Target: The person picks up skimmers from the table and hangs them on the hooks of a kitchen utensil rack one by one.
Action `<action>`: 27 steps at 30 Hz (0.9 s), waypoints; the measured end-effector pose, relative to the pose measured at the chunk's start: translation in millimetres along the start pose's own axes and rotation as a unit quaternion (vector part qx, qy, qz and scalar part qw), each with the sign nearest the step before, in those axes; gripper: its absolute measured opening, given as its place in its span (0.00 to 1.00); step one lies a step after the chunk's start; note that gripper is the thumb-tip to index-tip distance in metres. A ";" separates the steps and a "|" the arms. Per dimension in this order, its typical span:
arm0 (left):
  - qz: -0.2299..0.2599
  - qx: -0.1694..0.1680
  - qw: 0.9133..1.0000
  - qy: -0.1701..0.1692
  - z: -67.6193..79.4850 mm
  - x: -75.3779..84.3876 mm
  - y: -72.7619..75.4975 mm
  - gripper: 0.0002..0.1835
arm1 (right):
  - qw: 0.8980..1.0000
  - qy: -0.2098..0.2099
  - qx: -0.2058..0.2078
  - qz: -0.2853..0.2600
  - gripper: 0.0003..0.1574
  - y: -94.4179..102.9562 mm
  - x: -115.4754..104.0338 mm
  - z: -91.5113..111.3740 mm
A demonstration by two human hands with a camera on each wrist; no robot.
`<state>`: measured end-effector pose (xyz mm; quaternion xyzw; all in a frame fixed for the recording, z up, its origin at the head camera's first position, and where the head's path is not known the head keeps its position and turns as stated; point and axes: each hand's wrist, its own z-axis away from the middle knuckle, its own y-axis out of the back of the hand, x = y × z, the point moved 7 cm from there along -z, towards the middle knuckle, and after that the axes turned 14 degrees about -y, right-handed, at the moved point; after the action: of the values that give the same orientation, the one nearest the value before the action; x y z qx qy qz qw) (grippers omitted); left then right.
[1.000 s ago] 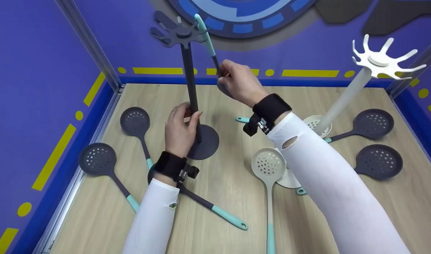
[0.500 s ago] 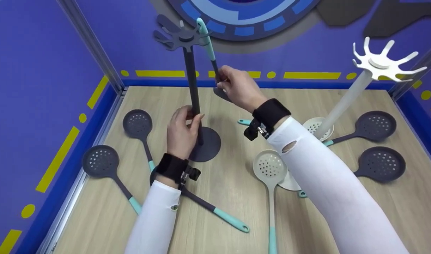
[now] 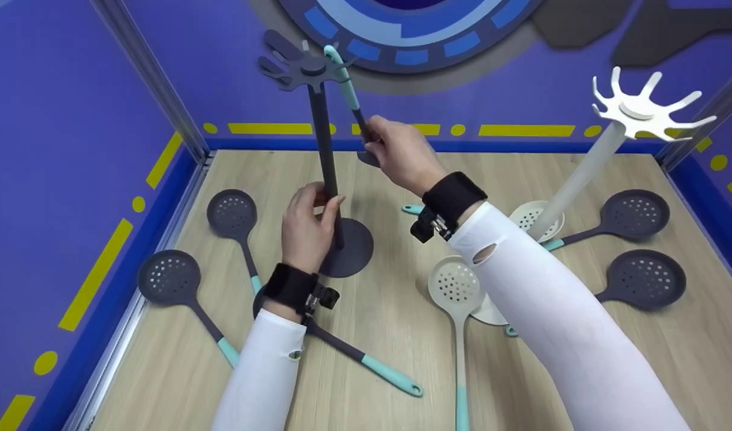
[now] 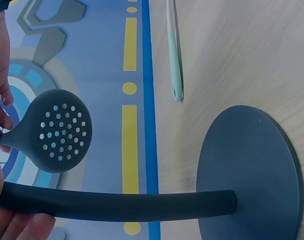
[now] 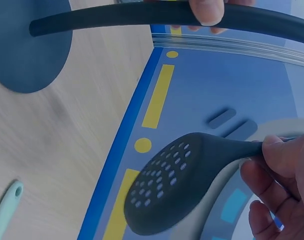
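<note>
Left hand (image 3: 306,224) grips dark stand (image 3: 323,131); right hand (image 3: 407,154) pinches skimmer (image 4: 62,132), apparently hanging it; next likely needs handle (image 3: 348,93) seated.

Held skimmer (image 5: 191,181), right hand (image 3: 407,154): dark grey, dotted with holes, mint-green handle. Utensil stand (image 3: 323,134), left hand (image 3: 308,226): dark grey. Cream skimmer (image 3: 459,335), nearer body than right hand: mint grip, dotted head. Second stand (image 3: 604,145), right of right hand: white. Back wall (image 3: 192,72) beyond hands: violet-blue, yellow dashes, dots. Tabletop (image 3: 390,317) beneath hands: pale wood grain.
</note>
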<state>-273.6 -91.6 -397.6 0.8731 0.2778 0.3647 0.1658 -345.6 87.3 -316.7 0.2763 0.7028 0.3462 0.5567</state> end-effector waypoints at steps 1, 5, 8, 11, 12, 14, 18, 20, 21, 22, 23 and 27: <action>-0.001 0.000 1.000 0.000 -0.2 0.2 0.0 0.18 | 1.000 0.001 0.000 0.000 0.10 0.2 -0.6 0.7; -0.001 0.000 1.000 0.002 -0.5 0.6 0.0 0.18 | 1.000 0.007 0.001 0.000 0.10 -0.2 -1.8 2.0; -0.001 0.000 1.000 0.003 -0.5 0.6 -0.3 0.17 | 1.000 0.011 0.004 0.005 0.10 -1.1 -2.2 2.8; -0.001 0.000 1.000 0.003 -0.4 0.1 -0.6 0.17 | 1.000 0.013 0.005 0.006 0.10 -2.2 -2.5 4.0; -0.001 0.000 1.000 0.003 -0.4 0.2 -0.6 0.17 | 1.000 0.012 0.004 0.006 0.09 -2.7 -2.3 4.4; -0.001 0.001 1.000 0.002 -0.8 0.2 -0.6 0.17 | 1.000 0.011 0.001 0.002 0.10 -3.3 -2.3 5.0; -0.002 0.003 1.000 -0.003 -1.4 0.4 -0.2 0.18 | 1.000 0.007 -0.010 -0.013 0.11 -5.2 -1.7 6.2; -0.001 0.004 1.000 -0.005 -1.5 0.3 0.0 0.17 | 0.999 0.005 -0.017 -0.027 0.11 -7.1 -1.2 7.0; 0.000 0.005 1.000 -0.005 -1.6 0.1 0.1 0.17 | 0.999 0.004 -0.021 -0.035 0.11 -8.3 -0.9 7.3; 0.001 0.005 1.000 -0.004 -1.5 -0.1 0.1 0.16 | 0.999 0.003 -0.025 -0.043 0.11 -9.9 -0.5 7.7; 0.003 0.006 1.000 -0.004 -1.5 -0.2 0.1 0.15 | 0.998 0.002 -0.030 -0.050 0.11 -11.5 -0.2 8.1; 0.011 0.004 1.000 0.002 -1.1 -0.8 -0.6 0.14 | 0.997 0.004 -0.045 -0.070 0.11 -17.1 0.3 10.4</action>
<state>-275.1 -91.5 -397.6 0.8758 0.2703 0.3673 0.1579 -335.6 79.0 -331.9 0.2001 0.7063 0.3388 0.5885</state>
